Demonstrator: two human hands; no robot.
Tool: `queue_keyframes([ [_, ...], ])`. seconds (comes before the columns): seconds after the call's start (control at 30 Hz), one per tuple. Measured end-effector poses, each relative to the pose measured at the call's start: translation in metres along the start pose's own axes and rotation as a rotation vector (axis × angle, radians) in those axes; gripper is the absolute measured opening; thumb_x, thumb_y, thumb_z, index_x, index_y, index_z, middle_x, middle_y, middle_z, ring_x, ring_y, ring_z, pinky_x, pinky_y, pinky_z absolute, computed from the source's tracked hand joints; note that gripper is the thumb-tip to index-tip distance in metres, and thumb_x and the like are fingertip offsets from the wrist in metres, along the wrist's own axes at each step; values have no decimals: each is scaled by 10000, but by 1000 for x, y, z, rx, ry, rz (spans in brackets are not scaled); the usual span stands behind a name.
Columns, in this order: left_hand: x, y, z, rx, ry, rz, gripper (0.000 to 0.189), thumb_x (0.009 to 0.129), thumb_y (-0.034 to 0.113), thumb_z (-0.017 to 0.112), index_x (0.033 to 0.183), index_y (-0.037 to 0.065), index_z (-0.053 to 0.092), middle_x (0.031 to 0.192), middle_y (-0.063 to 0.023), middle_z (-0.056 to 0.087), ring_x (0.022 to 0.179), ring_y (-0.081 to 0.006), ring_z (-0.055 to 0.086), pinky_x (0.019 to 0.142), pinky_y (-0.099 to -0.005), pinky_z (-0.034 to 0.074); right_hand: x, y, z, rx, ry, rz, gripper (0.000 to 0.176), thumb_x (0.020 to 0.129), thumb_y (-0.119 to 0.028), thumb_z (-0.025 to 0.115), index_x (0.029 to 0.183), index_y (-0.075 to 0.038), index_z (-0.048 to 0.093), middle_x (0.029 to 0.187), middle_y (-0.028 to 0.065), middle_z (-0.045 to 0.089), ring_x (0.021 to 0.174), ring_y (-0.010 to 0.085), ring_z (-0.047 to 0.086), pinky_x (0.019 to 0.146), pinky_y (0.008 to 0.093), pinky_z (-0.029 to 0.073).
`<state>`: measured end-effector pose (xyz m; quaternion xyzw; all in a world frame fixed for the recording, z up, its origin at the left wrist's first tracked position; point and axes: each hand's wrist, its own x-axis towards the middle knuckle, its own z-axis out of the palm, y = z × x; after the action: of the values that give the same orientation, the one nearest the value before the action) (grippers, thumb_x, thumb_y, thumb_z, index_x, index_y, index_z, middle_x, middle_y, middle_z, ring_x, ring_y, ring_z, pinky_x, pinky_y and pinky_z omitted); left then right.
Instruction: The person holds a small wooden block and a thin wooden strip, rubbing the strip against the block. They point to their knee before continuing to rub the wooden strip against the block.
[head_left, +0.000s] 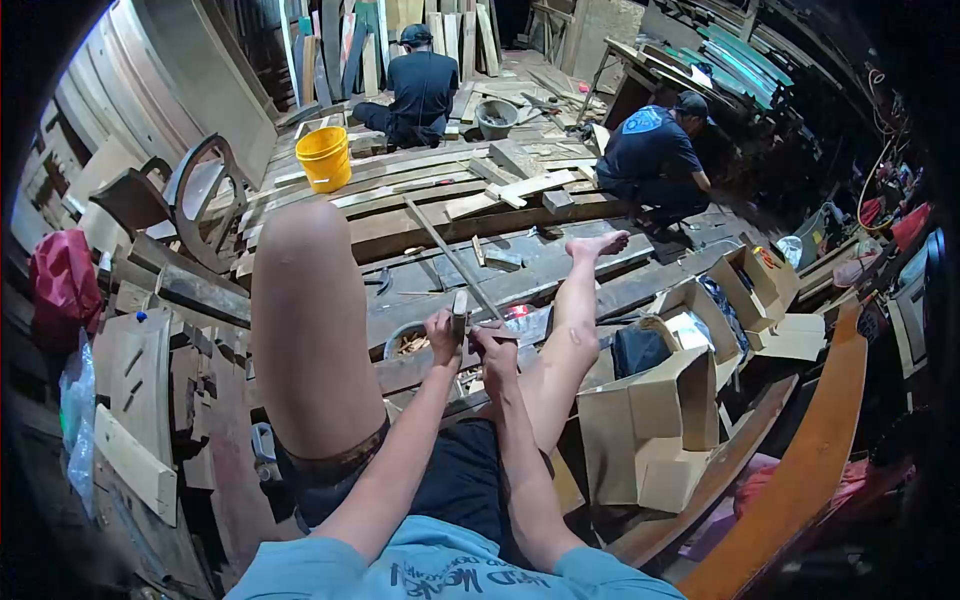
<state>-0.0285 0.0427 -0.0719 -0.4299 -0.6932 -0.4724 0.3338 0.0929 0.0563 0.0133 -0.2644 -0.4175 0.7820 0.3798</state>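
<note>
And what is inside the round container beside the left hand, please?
In the round container, brown chips, probably wood, are visible. What lies under them is covered, so I cannot tell.

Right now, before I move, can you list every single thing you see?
Small block: one, pale, in left hand
Thin piece: one, brownish, in right hand, unclear what
Tub of chips: one, pale, beyond left hand
Bucket: one, yellow, back left
Basin: one, grey, back middle
Planks: many, brown and grey, all around
Chair: one, brown, left
Bag: one, pinkish red, far left
Cardboard boxes: several, brown, right
Curved board: one, orange-brown, far right
Other people: two, dark clothes, back
Shirt: one, light blue, bottom
Legs: two, bare, middle
Left hand, right hand: two, bare, middle

Smaller clutter: uncountable
</note>
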Motion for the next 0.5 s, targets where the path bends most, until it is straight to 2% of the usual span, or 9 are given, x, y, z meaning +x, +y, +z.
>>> queue_keyframes([
  [0.03,0,2,-1,-2,-4,5,44,710,43,594,682,47,560,628,-102,576,485,-180,516,461,-294,387,0,3,-2,4,4,-2,63,761,-50,605,778,-25,550,700,13,555,612,81,499,570,227,410],
  [0.1,1,6,1,-500,-24,-338,41,705,51,599,684,46,564,648,-104,588,509,-181,530,471,-286,386,5,5,-2,-140,-20,-42,53,764,-46,598,791,-17,562,721,29,571,624,82,510,575,220,413],
  [0.17,1,3,2,-305,-79,-205,102,758,100,558,687,27,561,636,-83,582,538,-149,534,491,-270,401,6,4,-1,90,-32,-50,62,764,-61,605,792,-9,586,715,40,587,634,86,529,569,216,420],
  [0.2,-2,3,2,-405,-103,-370,150,789,124,519,688,22,561,631,-71,577,548,-135,532,498,-268,408,3,0,1,45,-14,-47,73,760,-62,608,807,-7,597,725,43,595,644,91,538,580,217,426],
  [0.23,-3,2,2,-373,-109,-367,192,810,149,487,690,19,562,630,-61,571,553,-123,527,501,-268,409,0,-2,1,4,8,-43,88,755,-62,611,822,-4,608,736,45,602,654,96,547,592,217,431],
  [0.27,-2,2,2,-341,-114,-365,236,831,173,455,693,16,563,628,-52,565,557,-112,522,504,-269,410,4,0,-1,-319,23,-75,108,757,-53,608,851,1,615,758,43,604,667,103,554,608,225,440],
  [0.3,-1,2,2,-309,-120,-363,281,852,197,422,695,13,564,626,-43,559,562,-100,517,506,-269,412,8,2,-2,-310,23,-24,119,754,-56,616,856,4,618,766,44,607,667,102,554,605,227,441],
  [0.37,-5,2,6,-290,-82,-299,244,838,176,450,691,18,565,630,-45,559,550,-101,504,496,-268,393,4,0,3,192,-27,2,114,753,-63,626,845,5,621,750,44,606,660,101,556,597,233,448],
  [0.5,-23,-13,30,-510,25,-445,182,808,113,489,668,18,556,623,-55,552,526,-105,490,470,-270,374,-1,-3,0,200,-74,35,114,754,-50,623,853,7,615,763,51,604,662,107,559,606,237,453],
])
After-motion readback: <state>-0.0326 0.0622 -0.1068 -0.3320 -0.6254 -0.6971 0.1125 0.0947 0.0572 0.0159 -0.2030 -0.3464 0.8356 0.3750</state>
